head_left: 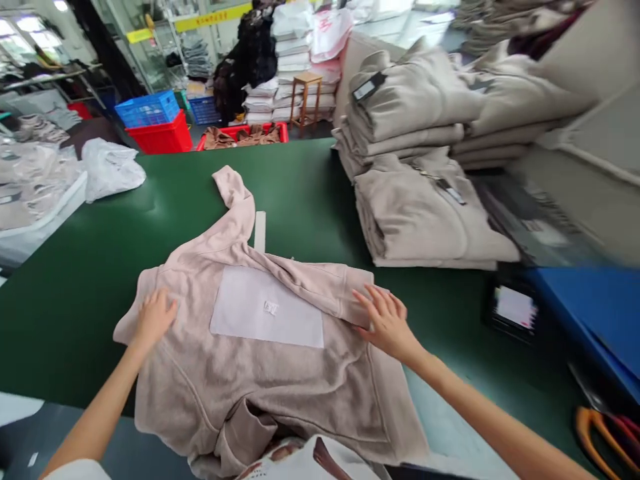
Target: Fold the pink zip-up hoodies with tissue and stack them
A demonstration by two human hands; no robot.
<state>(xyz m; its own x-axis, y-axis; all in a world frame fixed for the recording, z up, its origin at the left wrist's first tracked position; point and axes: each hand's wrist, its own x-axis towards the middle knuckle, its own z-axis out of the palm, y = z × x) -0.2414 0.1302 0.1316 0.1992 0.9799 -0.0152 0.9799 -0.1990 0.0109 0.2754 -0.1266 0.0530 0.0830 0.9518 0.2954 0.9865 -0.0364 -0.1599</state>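
In the head view, a pale pink-beige garment [200,353] lies on the smooth dark green surface [310,200], at the near side, toward 6 o'clock. Its fabric looks soft and matte, with ribbed-looking edges and some loose wrinkles. One sleeve [235,207] stretches out toward 11 o'clock and is bent; the other is folded across the body, toward 3 o'clock.

On the garment is a flat, thin white sheet [250,320], four-sided, with a small printed label [271,307], whose characters I cannot read surely. The left hand [156,317] is at 9 o'clock of the sheet, its fingers slightly apart on the cloth. The right hand [387,323], at 3 o'clock, rests with spread fingers on the folded sleeve's end. At 2 o'clock, thick folded garments [430,220] carry dark tags with white labels.
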